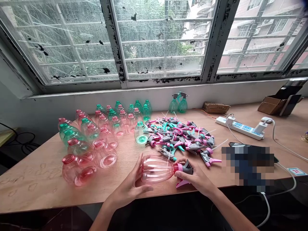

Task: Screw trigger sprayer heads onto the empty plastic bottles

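A clear pink spray bottle lies on its side between my hands, over the table's front edge, its base to the left. My left hand cups the base, fingers behind it and thumb stretched out below. At the neck, my right hand grips the pink collar and grey spray head, whose pink trigger points down. Just beyond lies a heap of loose trigger spray heads in pink, grey and teal. Open-necked pink bottles and green bottles stand in a group to the left.
Two green bottles with spray heads stand by the wall. A brown packet, a white power strip with plugs and cables, and a dark phone beside a blurred patch are on the right. Behind them is a cardboard box.
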A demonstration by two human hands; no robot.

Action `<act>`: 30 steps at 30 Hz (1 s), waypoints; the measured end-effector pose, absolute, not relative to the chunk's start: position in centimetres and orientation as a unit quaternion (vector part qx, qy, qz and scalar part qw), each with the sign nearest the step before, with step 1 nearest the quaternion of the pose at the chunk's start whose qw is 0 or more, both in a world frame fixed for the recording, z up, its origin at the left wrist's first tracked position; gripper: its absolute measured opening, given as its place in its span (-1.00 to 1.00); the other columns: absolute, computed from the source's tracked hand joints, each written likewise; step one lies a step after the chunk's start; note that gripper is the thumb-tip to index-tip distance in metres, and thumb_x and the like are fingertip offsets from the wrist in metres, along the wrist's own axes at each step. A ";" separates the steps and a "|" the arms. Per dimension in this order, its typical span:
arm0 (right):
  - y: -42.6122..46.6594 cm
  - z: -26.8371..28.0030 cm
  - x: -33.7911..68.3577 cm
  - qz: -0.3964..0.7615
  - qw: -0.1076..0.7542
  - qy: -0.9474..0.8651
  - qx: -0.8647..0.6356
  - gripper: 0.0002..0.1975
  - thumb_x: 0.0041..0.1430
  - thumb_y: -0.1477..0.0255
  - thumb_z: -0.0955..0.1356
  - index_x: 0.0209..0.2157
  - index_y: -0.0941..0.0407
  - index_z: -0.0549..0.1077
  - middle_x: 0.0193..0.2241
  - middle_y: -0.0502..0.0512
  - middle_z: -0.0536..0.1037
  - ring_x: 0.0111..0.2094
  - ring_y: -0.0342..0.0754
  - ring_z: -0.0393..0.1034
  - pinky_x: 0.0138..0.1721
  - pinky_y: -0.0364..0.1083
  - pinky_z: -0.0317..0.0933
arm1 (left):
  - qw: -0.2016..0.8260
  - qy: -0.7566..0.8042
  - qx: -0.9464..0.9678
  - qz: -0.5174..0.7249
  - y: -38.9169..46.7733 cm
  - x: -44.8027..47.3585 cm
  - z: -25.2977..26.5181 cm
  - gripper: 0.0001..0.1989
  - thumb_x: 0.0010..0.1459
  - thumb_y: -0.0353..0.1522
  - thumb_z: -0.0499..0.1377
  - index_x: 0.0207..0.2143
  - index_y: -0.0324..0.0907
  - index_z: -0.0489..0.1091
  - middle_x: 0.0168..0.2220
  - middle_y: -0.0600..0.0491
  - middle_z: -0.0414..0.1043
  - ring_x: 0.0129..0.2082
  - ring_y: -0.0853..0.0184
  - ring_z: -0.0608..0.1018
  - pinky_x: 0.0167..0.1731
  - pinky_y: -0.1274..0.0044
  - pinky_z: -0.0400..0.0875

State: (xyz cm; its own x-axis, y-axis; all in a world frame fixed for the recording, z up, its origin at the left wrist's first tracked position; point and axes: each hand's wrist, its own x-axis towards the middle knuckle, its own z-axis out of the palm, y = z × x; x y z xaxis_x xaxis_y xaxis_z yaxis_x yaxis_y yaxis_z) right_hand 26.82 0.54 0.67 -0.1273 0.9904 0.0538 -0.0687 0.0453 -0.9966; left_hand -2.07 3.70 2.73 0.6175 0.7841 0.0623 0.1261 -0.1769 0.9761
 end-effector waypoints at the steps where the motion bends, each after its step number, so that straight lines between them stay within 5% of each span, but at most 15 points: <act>1: 0.5 0.7 26.8 0.535 0.494 -0.528 -0.436 -0.60 0.06 0.19 0.55 -0.16 0.09 0.46 -0.42 -0.05 0.52 -0.41 -0.07 0.42 -0.32 -0.10 0.30 | 0.560 0.322 0.705 0.294 3.7 -2.1 2.7 0.04 0.23 -0.27 0.32 0.43 0.17 -0.41 0.49 -0.04 -0.17 0.41 0.02 0.13 0.35 0.19 0.08; 10: 0.5 1.1 26.7 0.531 0.491 -0.526 -0.448 -0.58 0.05 0.16 0.55 -0.18 0.10 0.46 -0.45 -0.05 0.52 -0.42 -0.05 0.42 -0.34 -0.09 0.30 | 0.548 0.330 0.707 0.300 3.5 -1.8 2.7 -0.03 0.32 -0.29 0.22 0.42 0.19 -0.50 0.37 -0.06 0.18 0.24 0.11 0.41 0.28 0.18 0.22; 13: 0.5 0.9 26.8 0.531 0.485 -0.533 -0.446 -0.58 0.07 0.16 0.54 -0.15 0.10 0.45 -0.43 -0.05 0.52 -0.41 -0.05 0.44 -0.32 -0.09 0.31 | 0.567 0.341 0.687 0.301 3.5 -1.8 2.8 0.10 0.20 -0.31 0.34 0.43 0.17 -0.47 0.43 -0.06 0.03 0.38 0.03 0.20 0.35 0.18 0.10; 16: 0.5 0.8 26.8 0.535 0.479 -0.538 -0.441 -0.59 0.10 0.17 0.53 -0.14 0.10 0.44 -0.44 -0.06 0.53 -0.41 -0.06 0.44 -0.31 -0.09 0.31 | 0.576 0.342 0.680 0.298 3.5 -2.0 2.8 0.03 0.21 -0.30 0.33 0.45 0.13 -0.35 0.47 -0.04 -0.08 0.44 -0.02 0.05 0.37 0.15 0.04; 25: 0.5 0.9 26.8 0.540 0.483 -0.533 -0.438 -0.60 0.09 0.18 0.53 -0.16 0.10 0.43 -0.43 -0.06 0.51 -0.41 -0.06 0.42 -0.31 -0.08 0.29 | 0.565 0.320 0.699 0.300 3.5 -1.8 3.2 0.04 0.26 -0.32 0.28 0.42 0.20 -0.49 0.49 -0.01 -0.13 0.43 0.04 0.09 0.39 0.16 -0.05; 30: 0.5 0.7 26.9 0.527 0.480 -0.541 -0.446 -0.59 0.08 0.19 0.54 -0.16 0.10 0.44 -0.42 -0.05 0.51 -0.39 -0.05 0.41 -0.30 -0.07 0.27 | 0.586 0.324 0.682 0.293 3.8 -2.2 2.5 -0.01 0.24 -0.28 0.31 0.45 0.13 -0.33 0.49 -0.05 -0.17 0.43 0.00 0.07 0.37 0.16 0.02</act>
